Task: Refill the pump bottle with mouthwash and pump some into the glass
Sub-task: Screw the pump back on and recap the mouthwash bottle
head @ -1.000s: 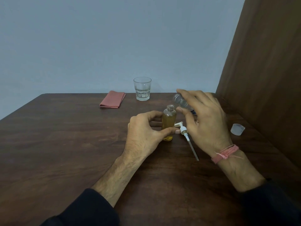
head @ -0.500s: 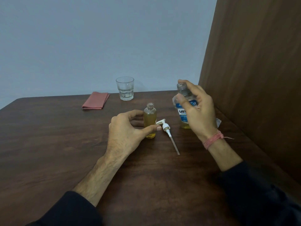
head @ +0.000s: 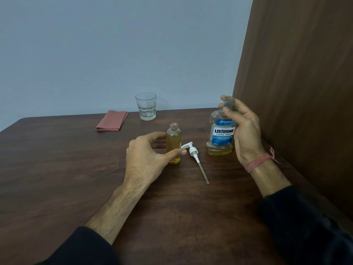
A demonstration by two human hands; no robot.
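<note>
While the dark brown wooden table (head: 57, 178) carries everything in reach, the biggest item on it is the clear plastic mouthwash bottle with the blue label (head: 222, 135), which now stands upright on the right side with only a shallow layer of yellow liquid at its base; a second ago it was tipped in the air by the small bottle's mouth, so the pouring looks finished. Its neck is uncapped, and the right hand (head: 246, 134) curls around the neck and shoulder, fingers closed on it, thumb near the top. The left hand (head: 147, 155) pinches the small clear pump bottle filled with amber liquid (head: 173, 143) between thumb and fingers, steadying it upright near the table's centre, as it did a moment ago. That bottle reads as nearly full, up to its shoulder, its mouth open. Back near the wall, the clear faceted drinking glass (head: 146, 107) stands well apart from both bottles; whether the little seen at its bottom is liquid or thick glass is hard to say. Left of it lies a folded pink cloth (head: 112, 121). Smallest is the white pump head with its long dip tube (head: 194, 153), lying flat just beside the pump bottle, almost touching the left thumb. By my reckoning the refill is done, and what remains is screwing the pump back on and pumping into the glass
</note>
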